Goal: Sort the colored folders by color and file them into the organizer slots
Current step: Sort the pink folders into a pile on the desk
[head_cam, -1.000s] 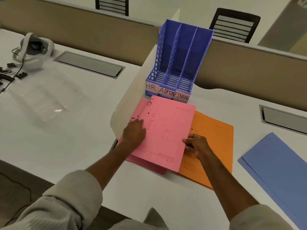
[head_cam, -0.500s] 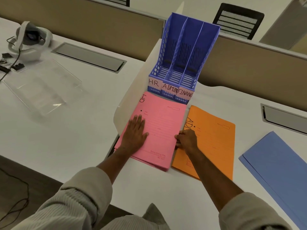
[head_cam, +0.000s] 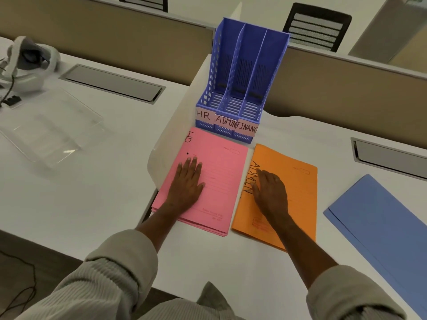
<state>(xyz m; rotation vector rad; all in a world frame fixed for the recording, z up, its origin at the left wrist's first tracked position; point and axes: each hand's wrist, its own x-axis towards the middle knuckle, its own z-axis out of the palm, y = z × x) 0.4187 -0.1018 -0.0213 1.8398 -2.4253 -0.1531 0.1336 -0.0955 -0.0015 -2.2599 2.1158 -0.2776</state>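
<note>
Two flat spread hands, left hand (head_cam: pixel 188 182) and right hand (head_cam: pixel 269 191), partly hide folder lettering.

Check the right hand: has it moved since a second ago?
Yes. The right hand left the pink folder stack's right edge and now lies flat on the orange folder, over its ADMIN lettering, further right of the blue organizer's HR slot.

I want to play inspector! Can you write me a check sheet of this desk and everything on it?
Surface: white desk.
Job's things: pink folders, orange folders, blue folders in separate piles; blue organizer slots labelled HR, ADMIN, FINANC, all empty.
Clutter: clear plastic tray, white headset.
Hands: left hand flat on pink; right hand flat on orange.
Cables: black cable by headset.
Surroundings: tan partition, black chair.
</note>
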